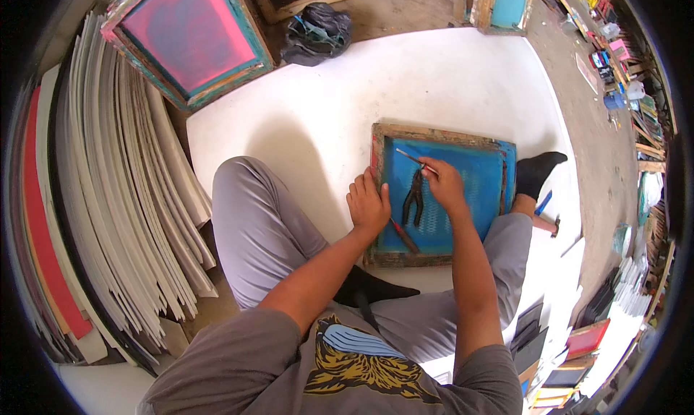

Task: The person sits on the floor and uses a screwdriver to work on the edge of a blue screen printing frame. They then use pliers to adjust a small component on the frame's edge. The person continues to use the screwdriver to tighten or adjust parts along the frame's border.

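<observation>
A wooden screen-printing frame (442,131) with blue mesh (473,173) lies in front of me, between my bent legs. My left hand (369,205) is closed on its left side rail, fingers curled at the edge. Over the mesh, my right hand (444,184) pinches a slim screwdriver (412,155) whose thin shaft points up and left. Dark pliers (413,198) lie on the mesh just left of that hand, their jaws toward the far side. Below my left hand, a red-handled tool (403,234) rests across the frame's near left part; its exact kind is unclear.
A white sheet (347,97) lies under me. Many curved boards (123,176) stand stacked at left. A pink-meshed frame (189,35) and a black plastic bag (316,35) sit at the far left. A hammer (546,225) lies by my right foot, with clutter along the right.
</observation>
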Available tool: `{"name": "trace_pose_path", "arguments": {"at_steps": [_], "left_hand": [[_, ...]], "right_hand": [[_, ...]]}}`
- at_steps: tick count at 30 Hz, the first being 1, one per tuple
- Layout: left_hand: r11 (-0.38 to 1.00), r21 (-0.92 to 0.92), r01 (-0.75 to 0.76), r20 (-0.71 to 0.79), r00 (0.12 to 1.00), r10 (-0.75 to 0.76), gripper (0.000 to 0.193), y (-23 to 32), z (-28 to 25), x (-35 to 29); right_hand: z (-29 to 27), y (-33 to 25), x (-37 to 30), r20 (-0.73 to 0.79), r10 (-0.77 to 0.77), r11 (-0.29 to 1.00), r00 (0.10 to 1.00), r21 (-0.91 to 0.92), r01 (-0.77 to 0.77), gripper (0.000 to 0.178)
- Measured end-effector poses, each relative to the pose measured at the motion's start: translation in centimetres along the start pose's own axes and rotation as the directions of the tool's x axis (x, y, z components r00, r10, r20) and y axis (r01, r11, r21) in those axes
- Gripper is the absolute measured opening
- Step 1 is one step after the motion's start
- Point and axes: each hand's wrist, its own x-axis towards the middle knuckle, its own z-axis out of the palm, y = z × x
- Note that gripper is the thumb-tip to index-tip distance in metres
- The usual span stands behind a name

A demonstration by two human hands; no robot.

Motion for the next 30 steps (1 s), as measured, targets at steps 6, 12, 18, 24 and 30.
{"name": "trace_pose_path", "arguments": {"at_steps": [6, 12, 18, 24, 30], "left_hand": [[1.0, -0.013, 0.002, 0.017, 1.0, -0.002, 0.061, 0.7, 0.3, 0.1], [0.997, -0.062, -0.045, 0.016, 0.999, 0.047, 0.056, -1.3, 0.4, 0.9], [0.965, -0.196, -0.176, 0.346, 0.908, 0.236, 0.056, -4.0, -3.1, 3.7], [0.978, -0.184, -0.1, 0.581, 0.791, 0.191, 0.053, -4.1, -5.5, 8.2], [0.89, -0.385, 0.247, 0.579, 0.815, 0.025, 0.051, -3.0, -4.9, 9.0]], "right_hand": [[0.2, 4.2, -3.8, -0.252, -0.108, 0.9, 0.962, -0.435, -0.013, 0.024], [3.2, -3.9, -5.0, -0.227, 0.374, 0.856, 0.899, -0.288, -0.429, 0.04], [5.4, -3.9, -5.4, -0.026, 0.558, 0.815, 0.83, -0.173, -0.553, 0.064], [5.9, -1.3, -3.5, 0.039, 0.419, 0.899, 0.907, -0.158, -0.409, 0.057], [-0.6, -11.0, 0.7, 0.437, 0.488, 0.81, 0.755, 0.095, -0.579, 0.034]]}}
